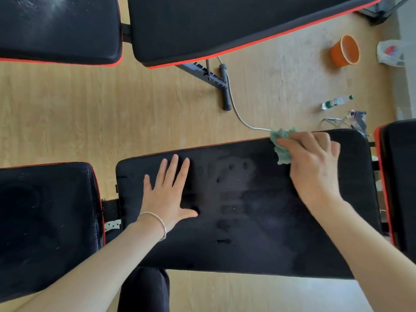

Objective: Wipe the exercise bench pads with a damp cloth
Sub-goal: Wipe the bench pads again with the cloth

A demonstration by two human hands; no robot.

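Black padding, edged in red, under both hands: long pad (247, 210) in the middle, shorter seat pad (45, 221) to its left. Right hand (315, 163) pressed down near the far right edge of the long pad, fingers closed over a bunched green cloth (282, 145), cloth touching the pad at the far rim. Left hand (168, 194) laid flat and wide on the left part of the same pad, holding nothing, thin bracelet (157, 224) at the wrist. Hazy streaks and damp-looking patches across the middle of the long pad, so probably partly wiped; near edge and left end looked drier, likely not yet done. Seat pad seemingly not wiped yet, faint specks on it. Second bench (225, 25) across the wooden floor (112, 109), its left pad dusty, likely untouched. Orange bucket (345, 50) and a plastic bottle (336, 102) on the floor, well apart from the cloth. Most of the job judged left to do.
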